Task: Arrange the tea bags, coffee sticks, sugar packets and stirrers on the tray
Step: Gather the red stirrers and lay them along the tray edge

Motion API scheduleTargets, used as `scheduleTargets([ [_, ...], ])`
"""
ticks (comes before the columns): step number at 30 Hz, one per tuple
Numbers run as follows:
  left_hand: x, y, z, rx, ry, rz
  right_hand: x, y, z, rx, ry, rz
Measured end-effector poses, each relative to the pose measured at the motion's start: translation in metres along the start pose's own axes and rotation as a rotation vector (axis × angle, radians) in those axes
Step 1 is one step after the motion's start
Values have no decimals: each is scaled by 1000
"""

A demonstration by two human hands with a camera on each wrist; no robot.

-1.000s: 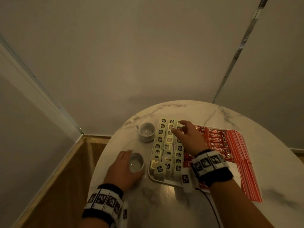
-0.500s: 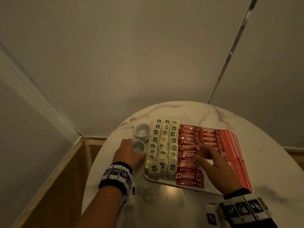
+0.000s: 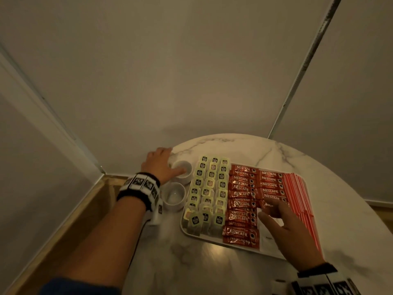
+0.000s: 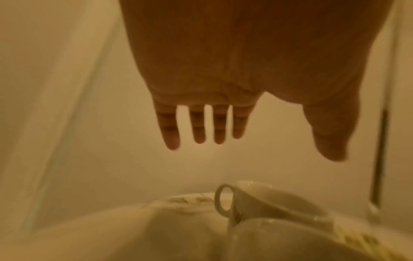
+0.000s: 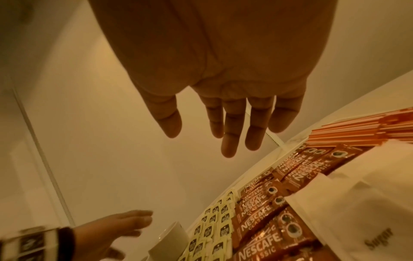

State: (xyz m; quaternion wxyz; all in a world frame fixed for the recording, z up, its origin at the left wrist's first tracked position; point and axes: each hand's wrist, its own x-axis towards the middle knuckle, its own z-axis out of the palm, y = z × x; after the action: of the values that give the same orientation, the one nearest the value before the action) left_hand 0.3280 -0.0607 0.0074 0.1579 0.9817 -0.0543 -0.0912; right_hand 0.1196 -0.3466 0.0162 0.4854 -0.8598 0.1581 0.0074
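Note:
A white tray [image 3: 204,238] on the round marble table [image 3: 234,145] holds three columns of green tea bags [image 3: 210,188]. Beside them lie red Nescafe coffee sticks [image 3: 242,194] and, at the right edge, red-and-white stirrers [image 3: 297,188]. In the right wrist view, white sugar packets [image 5: 368,229] lie beside the coffee sticks [image 5: 259,226], under my wrist. My right hand [image 3: 270,211] hovers over the coffee sticks with straight fingers [image 5: 228,141] and holds nothing. Over the far cup [image 3: 182,170], my left hand [image 3: 165,162] is spread flat with nothing in it.
Two white cups stand left of the tray, the near cup [image 3: 174,195] right behind the far one's front side; both show in the left wrist view [image 4: 268,199]. The table's left edge and a wooden floor [image 3: 63,231] lie beside my left arm. Walls close in behind.
My left hand set the near cup closer to the far one, let go and moved out over the far cup. My right hand left the tea bags and came back over the coffee sticks.

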Motion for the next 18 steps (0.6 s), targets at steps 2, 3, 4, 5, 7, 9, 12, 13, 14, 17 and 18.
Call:
scheduleTargets([
  [2,11,8,3,78,-138,112,-1,1,2,0,-10,7],
  [3,13,12,5,137,-185,156,-1,2,3,-2,-20,12],
  [4,15,13,7,183,-216,185,-2,1,3,0,-29,20],
  [5,17,14,9,206,-232,196,-2,1,4,2,-35,28],
  [7,20,12,14,210,-234,168,-3,0,2,8,-45,37],
  [9,21,9,19,210,-202,142,-4,0,0,18,-43,36],
  [12,21,8,24,216,-156,78,-6,3,-3,-5,-32,41],
  [13,21,8,26,205,-150,60,-6,5,-3,-16,-29,50],
  [14,22,8,27,192,-145,45,-7,6,-4,-22,-25,54],
  [17,22,9,29,188,-143,9,-8,9,-4,-29,-13,77],
  [18,22,8,30,195,-140,1,-8,11,-4,-35,-5,83],
])
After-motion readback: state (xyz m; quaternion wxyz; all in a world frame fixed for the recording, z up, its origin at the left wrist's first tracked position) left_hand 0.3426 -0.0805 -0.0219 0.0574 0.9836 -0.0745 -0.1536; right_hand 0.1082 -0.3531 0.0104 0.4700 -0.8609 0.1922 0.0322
